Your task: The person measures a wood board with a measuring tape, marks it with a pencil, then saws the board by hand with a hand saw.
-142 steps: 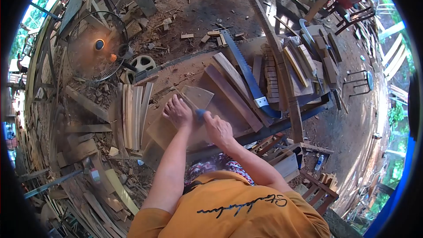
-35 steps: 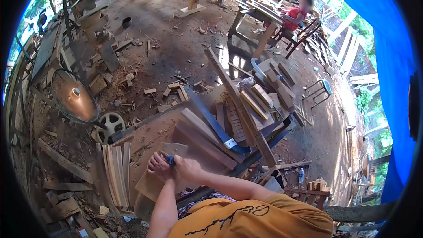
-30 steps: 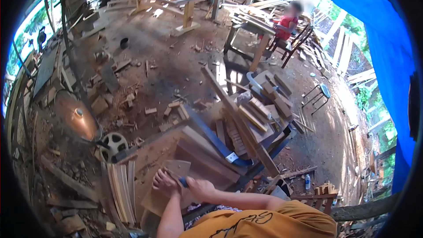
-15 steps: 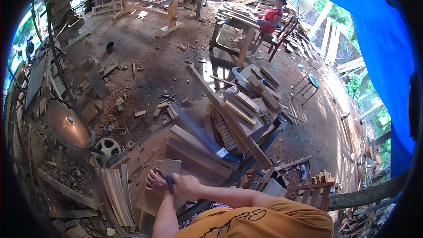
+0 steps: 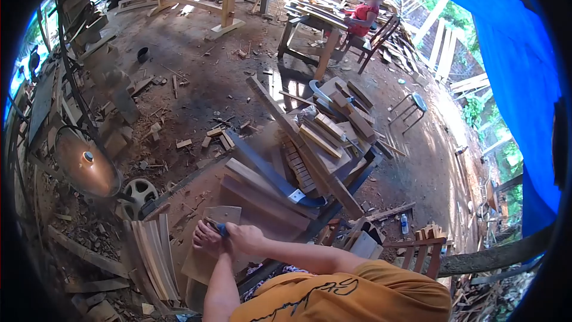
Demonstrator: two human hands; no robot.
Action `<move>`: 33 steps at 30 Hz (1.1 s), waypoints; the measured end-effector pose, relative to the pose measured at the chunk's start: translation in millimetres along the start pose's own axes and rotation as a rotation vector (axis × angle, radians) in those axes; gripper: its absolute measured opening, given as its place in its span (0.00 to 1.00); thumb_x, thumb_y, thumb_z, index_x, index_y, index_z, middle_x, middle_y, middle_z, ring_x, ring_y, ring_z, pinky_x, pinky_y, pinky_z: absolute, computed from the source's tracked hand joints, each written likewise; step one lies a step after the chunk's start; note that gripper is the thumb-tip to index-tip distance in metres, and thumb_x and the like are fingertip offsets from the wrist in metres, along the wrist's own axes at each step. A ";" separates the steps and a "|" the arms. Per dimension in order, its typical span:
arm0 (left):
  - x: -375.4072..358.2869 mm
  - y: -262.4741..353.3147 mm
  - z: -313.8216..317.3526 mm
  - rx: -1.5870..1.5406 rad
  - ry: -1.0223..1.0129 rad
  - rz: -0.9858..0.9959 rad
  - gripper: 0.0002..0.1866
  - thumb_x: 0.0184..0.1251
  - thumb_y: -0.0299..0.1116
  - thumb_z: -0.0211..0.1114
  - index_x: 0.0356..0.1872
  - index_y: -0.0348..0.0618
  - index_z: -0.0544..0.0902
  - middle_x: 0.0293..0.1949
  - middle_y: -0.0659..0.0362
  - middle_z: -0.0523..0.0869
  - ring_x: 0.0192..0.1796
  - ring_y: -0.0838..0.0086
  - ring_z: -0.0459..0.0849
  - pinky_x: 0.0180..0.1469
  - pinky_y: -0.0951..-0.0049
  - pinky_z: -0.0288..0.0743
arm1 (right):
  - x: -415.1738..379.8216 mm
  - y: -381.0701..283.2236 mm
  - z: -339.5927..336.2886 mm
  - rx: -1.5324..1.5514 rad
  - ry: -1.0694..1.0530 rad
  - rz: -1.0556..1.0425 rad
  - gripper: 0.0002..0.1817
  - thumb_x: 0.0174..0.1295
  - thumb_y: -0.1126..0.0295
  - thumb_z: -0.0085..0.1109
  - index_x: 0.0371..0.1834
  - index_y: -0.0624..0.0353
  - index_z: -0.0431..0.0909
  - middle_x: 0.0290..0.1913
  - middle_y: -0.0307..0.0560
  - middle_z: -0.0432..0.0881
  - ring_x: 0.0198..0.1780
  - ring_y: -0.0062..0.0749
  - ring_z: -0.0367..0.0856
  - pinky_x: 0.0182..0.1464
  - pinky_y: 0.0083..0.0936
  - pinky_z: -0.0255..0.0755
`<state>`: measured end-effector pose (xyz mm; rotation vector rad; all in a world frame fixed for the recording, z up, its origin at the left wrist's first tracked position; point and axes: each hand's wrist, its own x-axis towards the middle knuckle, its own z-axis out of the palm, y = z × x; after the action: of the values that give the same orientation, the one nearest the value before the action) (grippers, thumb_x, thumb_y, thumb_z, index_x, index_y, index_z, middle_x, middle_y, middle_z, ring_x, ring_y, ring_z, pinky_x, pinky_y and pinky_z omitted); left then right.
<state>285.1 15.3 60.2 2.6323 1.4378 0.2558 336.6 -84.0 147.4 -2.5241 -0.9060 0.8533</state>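
Both hands are close together over a pale wooden board point(image 5: 205, 262) in front of my body. My right hand point(image 5: 245, 238) is closed around a small tool with a blue handle point(image 5: 222, 229); its working end is too small to make out. Touching it on the left, my left hand point(image 5: 210, 241) lies over the board with bent fingers, closed on something I cannot make out. Beyond the hands lie wide brown planks point(image 5: 262, 203). A long saw-like blade point(image 5: 259, 164) with a dark handle end rests across them.
Curved wooden slats point(image 5: 156, 256) stand at the left, near a lit lamp dish point(image 5: 88, 164) and a spoked wheel point(image 5: 141, 194). A pile of cut wood point(image 5: 339, 125) and a long beam point(image 5: 304, 143) lie ahead. A seated person point(image 5: 363, 18) works at a far bench.
The view has shifted slightly, so the surroundings sit a little further left and the hands lower. Both hands stay together on the board, with the blue handle turned slightly.
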 end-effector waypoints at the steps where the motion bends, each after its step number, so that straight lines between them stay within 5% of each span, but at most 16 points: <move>1: 1.4 -1.2 5.6 -0.009 0.014 -0.001 0.17 0.74 0.41 0.51 0.60 0.50 0.73 0.58 0.59 0.78 0.64 0.64 0.71 0.63 0.53 0.60 | -18.2 1.5 -9.9 0.013 -0.043 0.017 0.12 0.65 0.67 0.51 0.48 0.58 0.68 0.40 0.58 0.86 0.43 0.51 0.87 0.40 0.43 0.80; 9: 1.8 -1.6 10.3 -0.024 0.042 0.003 0.19 0.74 0.44 0.52 0.60 0.50 0.73 0.58 0.59 0.78 0.63 0.63 0.71 0.63 0.51 0.59 | 13.6 3.3 14.2 -0.006 0.057 -0.006 0.09 0.66 0.68 0.48 0.46 0.58 0.68 0.39 0.60 0.85 0.41 0.55 0.86 0.41 0.47 0.78; 14: 1.3 0.6 15.0 -0.109 0.038 -0.011 0.19 0.72 0.46 0.55 0.58 0.52 0.73 0.56 0.59 0.78 0.63 0.63 0.71 0.63 0.46 0.57 | -38.4 14.4 -8.5 -0.081 0.030 0.011 0.10 0.62 0.72 0.50 0.46 0.58 0.68 0.37 0.59 0.86 0.40 0.52 0.87 0.38 0.44 0.81; 18: 2.8 -2.9 20.4 -0.049 0.104 -0.008 0.18 0.71 0.46 0.56 0.57 0.54 0.75 0.54 0.60 0.79 0.62 0.64 0.72 0.64 0.48 0.57 | 8.8 6.5 16.5 -0.045 0.143 -0.102 0.10 0.64 0.68 0.50 0.45 0.59 0.66 0.34 0.61 0.85 0.37 0.54 0.87 0.37 0.48 0.79; 22: 2.0 -6.4 24.3 -0.072 0.154 0.022 0.18 0.71 0.45 0.56 0.58 0.53 0.75 0.54 0.60 0.79 0.62 0.64 0.72 0.64 0.48 0.58 | -6.3 4.2 -9.7 -0.021 0.021 -0.024 0.10 0.66 0.66 0.50 0.45 0.58 0.66 0.34 0.62 0.85 0.36 0.54 0.87 0.36 0.48 0.79; 24: 1.6 -3.5 19.3 -0.062 0.147 0.020 0.18 0.71 0.45 0.55 0.58 0.52 0.74 0.54 0.60 0.79 0.62 0.64 0.72 0.64 0.48 0.58 | -34.7 9.5 -26.7 0.008 -0.104 0.111 0.14 0.63 0.62 0.52 0.46 0.58 0.69 0.37 0.66 0.84 0.41 0.62 0.84 0.42 0.51 0.77; 25: 2.1 0.1 9.1 -0.078 0.116 0.014 0.18 0.72 0.44 0.54 0.58 0.51 0.74 0.54 0.59 0.79 0.62 0.63 0.72 0.64 0.48 0.58 | -36.8 12.5 -18.2 -0.100 -0.034 0.052 0.09 0.67 0.67 0.48 0.46 0.58 0.67 0.32 0.61 0.85 0.35 0.54 0.87 0.36 0.47 0.79; 28: 3.3 -0.1 12.1 -0.069 0.092 0.005 0.18 0.72 0.43 0.54 0.58 0.50 0.74 0.55 0.58 0.79 0.62 0.62 0.72 0.64 0.48 0.58 | 19.8 10.4 18.5 -0.081 0.085 -0.102 0.08 0.67 0.68 0.49 0.45 0.58 0.66 0.31 0.60 0.85 0.34 0.52 0.87 0.34 0.45 0.80; 33: 2.8 -1.5 16.0 -0.055 0.115 0.023 0.18 0.72 0.43 0.54 0.58 0.51 0.74 0.55 0.60 0.79 0.62 0.64 0.72 0.64 0.49 0.58 | -7.4 4.3 -5.6 -0.052 0.011 -0.013 0.07 0.65 0.70 0.49 0.43 0.59 0.67 0.31 0.58 0.85 0.35 0.49 0.88 0.35 0.39 0.82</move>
<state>288.7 17.9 44.5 2.6308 1.4124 0.4488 337.5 -92.7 152.8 -2.5618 -0.9523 0.8207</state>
